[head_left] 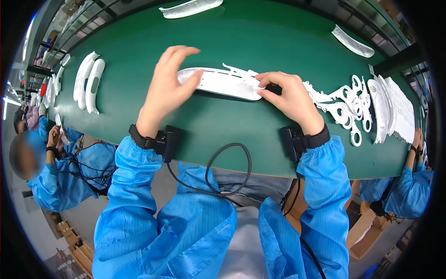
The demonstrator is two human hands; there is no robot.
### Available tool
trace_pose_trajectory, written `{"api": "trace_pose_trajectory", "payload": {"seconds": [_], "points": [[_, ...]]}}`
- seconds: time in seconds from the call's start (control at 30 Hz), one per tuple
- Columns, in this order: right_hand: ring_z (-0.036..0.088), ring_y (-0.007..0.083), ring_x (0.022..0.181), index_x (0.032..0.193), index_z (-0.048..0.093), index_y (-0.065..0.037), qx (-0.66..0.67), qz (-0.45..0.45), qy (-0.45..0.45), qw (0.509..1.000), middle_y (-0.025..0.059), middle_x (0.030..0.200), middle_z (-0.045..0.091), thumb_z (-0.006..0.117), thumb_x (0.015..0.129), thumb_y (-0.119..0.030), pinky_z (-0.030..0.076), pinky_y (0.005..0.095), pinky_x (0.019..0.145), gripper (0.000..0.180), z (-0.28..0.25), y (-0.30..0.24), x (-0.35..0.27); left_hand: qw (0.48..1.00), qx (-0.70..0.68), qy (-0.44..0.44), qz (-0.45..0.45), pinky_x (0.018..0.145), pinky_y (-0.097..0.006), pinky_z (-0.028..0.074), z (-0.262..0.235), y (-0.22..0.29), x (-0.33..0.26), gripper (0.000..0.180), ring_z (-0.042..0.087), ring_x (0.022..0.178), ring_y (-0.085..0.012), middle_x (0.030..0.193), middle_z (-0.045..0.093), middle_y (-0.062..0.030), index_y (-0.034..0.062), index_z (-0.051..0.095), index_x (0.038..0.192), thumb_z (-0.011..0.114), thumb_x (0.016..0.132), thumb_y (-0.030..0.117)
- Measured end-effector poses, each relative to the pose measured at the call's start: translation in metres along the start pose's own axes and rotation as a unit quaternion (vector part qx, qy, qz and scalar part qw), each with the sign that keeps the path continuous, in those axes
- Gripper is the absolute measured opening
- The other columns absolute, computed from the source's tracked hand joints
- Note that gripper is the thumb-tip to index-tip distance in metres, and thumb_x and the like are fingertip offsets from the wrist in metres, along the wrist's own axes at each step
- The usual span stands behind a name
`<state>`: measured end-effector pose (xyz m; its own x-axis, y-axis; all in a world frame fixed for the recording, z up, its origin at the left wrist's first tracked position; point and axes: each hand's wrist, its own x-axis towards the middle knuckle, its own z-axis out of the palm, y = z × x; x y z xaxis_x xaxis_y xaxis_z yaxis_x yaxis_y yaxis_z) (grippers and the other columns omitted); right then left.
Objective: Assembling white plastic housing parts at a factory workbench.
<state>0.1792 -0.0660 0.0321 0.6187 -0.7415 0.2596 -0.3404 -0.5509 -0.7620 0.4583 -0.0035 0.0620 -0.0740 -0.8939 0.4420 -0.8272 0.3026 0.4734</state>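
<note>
A long, curved white plastic housing (pixel 223 84) with a patch of small holes near its right end lies across the middle of the green table. On its upper edge sits a thin white bracket-like piece (pixel 238 71). My right hand (pixel 288 95) pinches the housing's right end between thumb and fingers. At the other end my left hand (pixel 171 83) is open, its fingers spread above the housing and its thumb over the left tip; whether the thumb touches cannot be made out. Right of my right hand lies a heap of white plastic frames with rings (pixel 346 104).
Stacked white shells (pixel 388 109) stand at the table's right edge. More white housings (pixel 88 83) lie at the left, with single shells at the far edge (pixel 190 8) and far right (pixel 353 43). A black cable (pixel 248 160) loops at the near edge. Co-workers sit on both sides.
</note>
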Motion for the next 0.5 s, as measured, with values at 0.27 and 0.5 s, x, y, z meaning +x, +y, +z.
{"api": "trace_pose_trajectory", "payload": {"seconds": [0.27, 0.5], "points": [[0.066, 0.0281, 0.091, 0.089, 0.067, -0.002, -0.077, -0.07, 0.016, 0.994, 0.0108, 0.092, 0.071, 0.071, 0.079, -0.008, 0.054, 0.0375, 0.077, 0.012, -0.005, -0.007, -0.009, 0.987, -0.032, -0.156, 0.01, 0.088, -0.039, 0.049, 0.024, 0.028, 0.008, 0.057, 0.062, 0.101, -0.0314, 0.109, 0.065, -0.0113, 0.0091, 0.059, 0.125, 0.079, 0.073, 0.019], [0.063, 0.0287, 0.091, 0.092, 0.061, -0.004, -0.14, -0.046, 0.059, 0.987, 0.0114, 0.087, 0.067, 0.068, 0.076, -0.002, 0.052, 0.0393, 0.079, 0.018, 0.016, -0.026, -0.018, 0.983, -0.02, -0.163, 0.082, 0.077, -0.036, 0.051, 0.037, 0.025, 0.015, 0.024, 0.065, 0.085, -0.027, 0.097, 0.066, -0.006, 0.0101, 0.072, 0.098, 0.078, 0.074, 0.013]]}}
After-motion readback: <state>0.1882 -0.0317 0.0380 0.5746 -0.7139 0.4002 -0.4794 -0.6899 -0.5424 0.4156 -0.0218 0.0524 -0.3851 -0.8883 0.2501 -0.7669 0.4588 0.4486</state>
